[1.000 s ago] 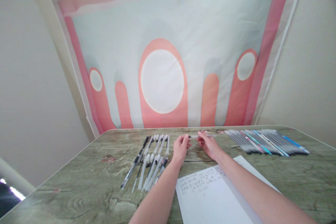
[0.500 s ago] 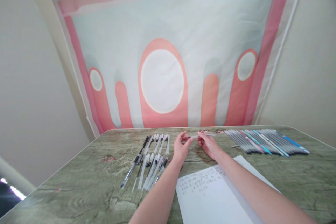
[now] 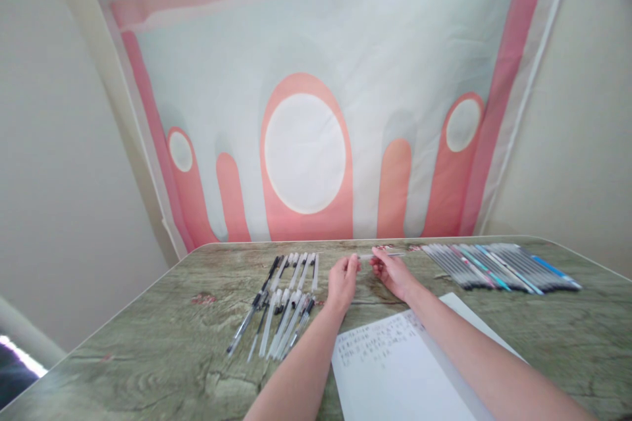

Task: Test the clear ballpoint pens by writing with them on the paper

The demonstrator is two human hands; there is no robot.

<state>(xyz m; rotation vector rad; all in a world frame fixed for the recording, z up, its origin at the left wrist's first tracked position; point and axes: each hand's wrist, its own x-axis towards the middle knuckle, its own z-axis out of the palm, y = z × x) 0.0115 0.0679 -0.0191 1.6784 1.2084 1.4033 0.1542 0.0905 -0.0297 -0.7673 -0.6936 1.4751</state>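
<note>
Head view, pen [image 3: 366, 256]: slim see-through stick, sideways between both hands
Left hand [image 3: 342, 283]: fingertips pinching one end
Right hand [image 3: 392, 272]: pinching it mid-barrel
Table [image 3: 162, 335]: knotty greenish woodgrain
Paper [image 3: 390, 385]: white, handwriting [image 3: 368, 342] way too blurry to read

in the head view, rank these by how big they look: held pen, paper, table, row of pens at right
1. table
2. paper, helped by nearness
3. row of pens
4. held pen, partly hidden
</note>
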